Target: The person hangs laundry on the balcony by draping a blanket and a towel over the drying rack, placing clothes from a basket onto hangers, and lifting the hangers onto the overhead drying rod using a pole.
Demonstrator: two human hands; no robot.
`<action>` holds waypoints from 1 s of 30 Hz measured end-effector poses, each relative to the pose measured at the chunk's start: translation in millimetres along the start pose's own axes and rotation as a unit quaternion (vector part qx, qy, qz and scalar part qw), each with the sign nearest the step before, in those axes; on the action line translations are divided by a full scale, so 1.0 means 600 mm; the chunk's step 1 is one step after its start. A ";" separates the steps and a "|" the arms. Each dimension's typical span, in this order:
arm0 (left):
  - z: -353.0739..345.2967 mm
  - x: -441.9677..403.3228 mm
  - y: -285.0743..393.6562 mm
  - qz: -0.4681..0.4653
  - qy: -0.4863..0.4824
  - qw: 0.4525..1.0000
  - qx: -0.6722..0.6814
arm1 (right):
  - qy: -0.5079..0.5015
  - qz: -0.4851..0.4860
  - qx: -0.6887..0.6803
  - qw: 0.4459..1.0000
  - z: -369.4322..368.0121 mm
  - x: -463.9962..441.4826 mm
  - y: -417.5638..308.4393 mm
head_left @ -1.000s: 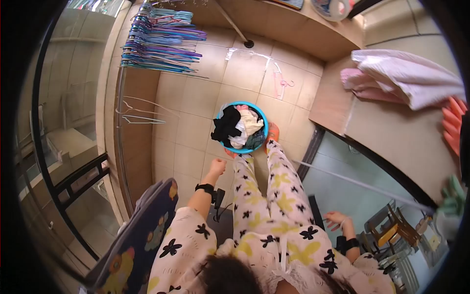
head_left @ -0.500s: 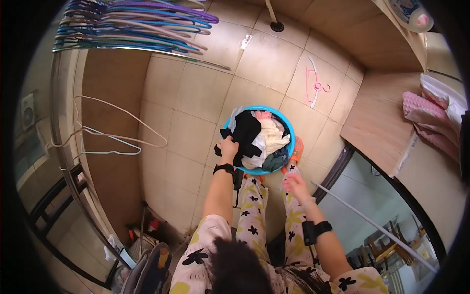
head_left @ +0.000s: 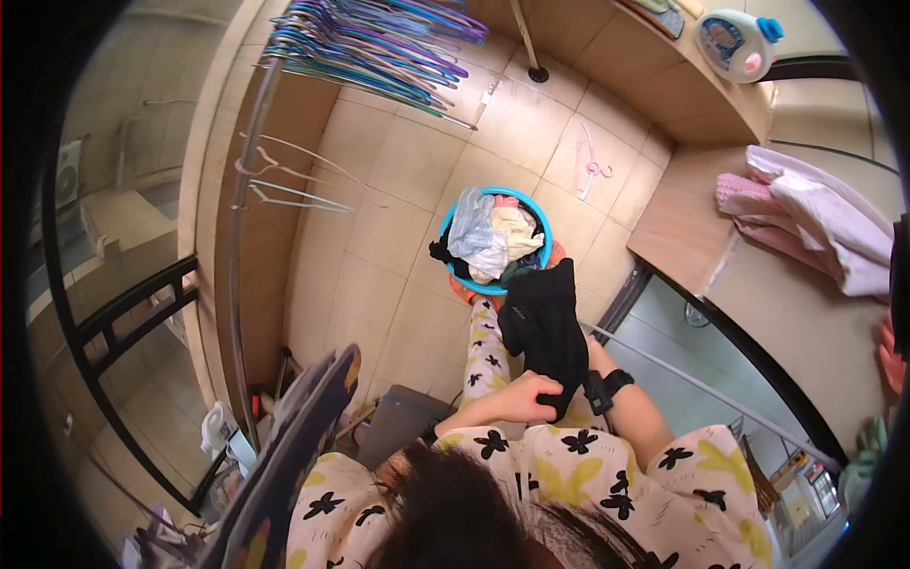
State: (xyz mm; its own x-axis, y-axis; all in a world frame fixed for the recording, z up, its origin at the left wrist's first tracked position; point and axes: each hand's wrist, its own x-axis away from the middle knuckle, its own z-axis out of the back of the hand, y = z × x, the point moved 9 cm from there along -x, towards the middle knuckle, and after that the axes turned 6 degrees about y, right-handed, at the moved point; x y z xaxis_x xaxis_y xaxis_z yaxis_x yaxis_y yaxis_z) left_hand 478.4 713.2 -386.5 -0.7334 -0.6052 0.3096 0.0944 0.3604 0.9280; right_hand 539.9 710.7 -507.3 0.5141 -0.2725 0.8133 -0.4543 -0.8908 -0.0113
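A black garment point(head_left: 545, 327) hangs in front of my body, over my right leg. My left hand point(head_left: 527, 396) is closed on its near end, the fingers wrapped round the cloth. My right hand point(head_left: 595, 355) is at the garment's right edge, mostly hidden behind the cloth, so its fingers cannot be made out. Beyond the garment a blue basin point(head_left: 544, 214) stands on the floor by my feet, holding light blue, white, cream and pink clothes point(head_left: 479, 232). Some black cloth sticks out over the basin's left side.
Many hangers point(head_left: 379, 52) crowd a metal rail at the upper left, with a few more lower down. A pink hanger point(head_left: 592, 169) lies on the floor. Pink and white cloth point(head_left: 815, 218) rests on the right ledge, and a detergent bottle point(head_left: 735, 45) stands at the upper right.
The black garment has come out of the basin towards my body, in my left hand. My right hand has moved back to the garment. Light blue cloth now shows on the pile.
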 end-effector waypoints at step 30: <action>0.072 0.292 0.508 -0.083 0.406 0.890 0.187 | -0.147 0.329 0.574 0.735 -0.550 0.459 -0.120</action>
State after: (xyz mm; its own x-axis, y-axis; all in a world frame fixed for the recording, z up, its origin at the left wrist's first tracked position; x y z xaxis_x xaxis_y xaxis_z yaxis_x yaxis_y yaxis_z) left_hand 349.8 747.8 -58.0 0.0278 -0.9315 0.3627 -0.3126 0.3365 0.8883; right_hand 474.2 819.7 -90.3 0.6697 -0.6984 0.2524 0.1505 -0.2052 -0.9671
